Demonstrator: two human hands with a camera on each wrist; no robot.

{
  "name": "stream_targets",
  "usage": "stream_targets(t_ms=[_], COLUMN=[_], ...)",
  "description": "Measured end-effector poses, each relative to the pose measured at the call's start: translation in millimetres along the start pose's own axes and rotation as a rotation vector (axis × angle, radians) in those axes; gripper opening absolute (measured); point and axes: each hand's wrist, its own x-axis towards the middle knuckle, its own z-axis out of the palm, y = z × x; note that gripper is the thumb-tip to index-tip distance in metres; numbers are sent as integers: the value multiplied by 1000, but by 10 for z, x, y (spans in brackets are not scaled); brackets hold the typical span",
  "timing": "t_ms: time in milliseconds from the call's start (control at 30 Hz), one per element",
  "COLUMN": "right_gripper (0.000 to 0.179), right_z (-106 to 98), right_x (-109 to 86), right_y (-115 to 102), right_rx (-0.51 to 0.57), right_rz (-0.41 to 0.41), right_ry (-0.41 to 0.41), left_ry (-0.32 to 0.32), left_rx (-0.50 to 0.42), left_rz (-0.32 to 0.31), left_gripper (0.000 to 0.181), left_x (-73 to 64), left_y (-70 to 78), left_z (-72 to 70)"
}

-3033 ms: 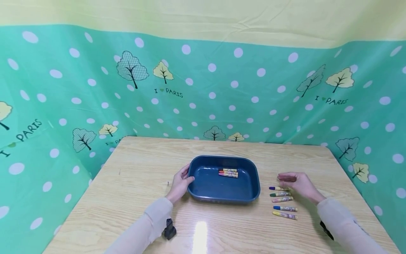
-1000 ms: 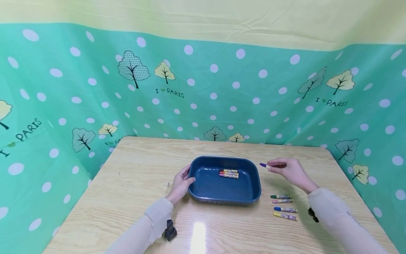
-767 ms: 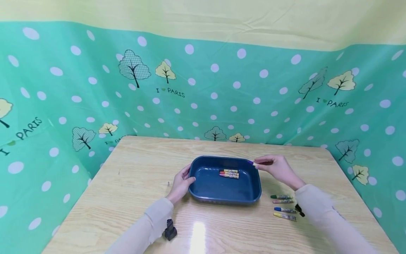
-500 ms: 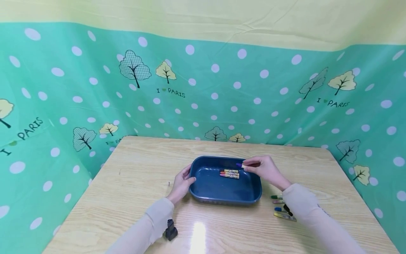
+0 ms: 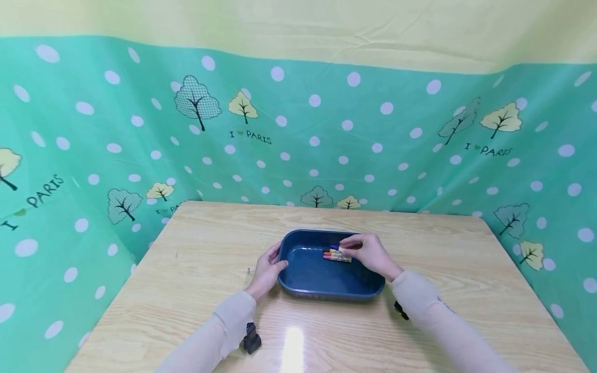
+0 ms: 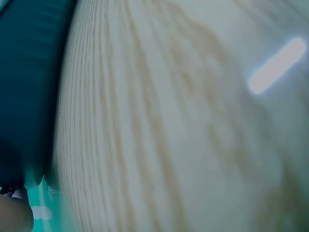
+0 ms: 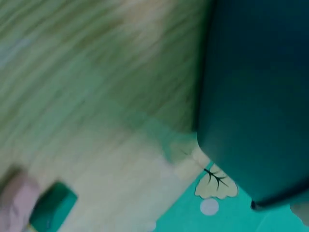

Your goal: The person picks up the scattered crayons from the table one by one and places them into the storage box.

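Above the table (image 5: 210, 233), a purple crayon (image 5: 335, 247) juts from right-hand fingers (image 5: 353, 241)

Wood-grain table (image 5: 466, 248), dotted green cloth (image 5: 298, 111) behind (printed trees (image 5: 196, 99)), bright glare (image 5: 292, 348).

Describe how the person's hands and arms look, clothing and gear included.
The left hand and right hand wear no gloves. The left sleeve and right sleeve are long and pale off-white; a small dark marking, unreadable, shows on the right one. Small black devices show near both cuffs. No cables are visible.
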Motion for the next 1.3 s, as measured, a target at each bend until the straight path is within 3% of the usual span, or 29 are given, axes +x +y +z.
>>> stream_targets(t_ms=[100, 233, 300, 533, 867, 1300], right_gripper=[22, 21, 20, 20, 16, 16], right_z=[68, 140, 169, 259, 314, 336], right_x=[20, 59, 83, 129, 154, 141], right_y=[35, 56, 69, 106, 127, 84], right_rx=[17, 9, 5, -6, -45, -130], right_rz=[31, 63, 72, 123, 152, 123], right_ry=[-11, -17, -14, 24, 11, -31], left_ry=[-5, 3, 13, 6, 0, -7], left_rx=[-3, 8, 3, 10, -5, -27], left_rz=[-4, -4, -13, -9, -5, 3], left_gripper=[60, 60, 60, 60, 60, 60], left_x=[-50, -35, 15, 3, 15, 18], left_y=[68, 55, -25, -21, -5, -10], left_z=[19, 24, 15, 26, 16, -1])
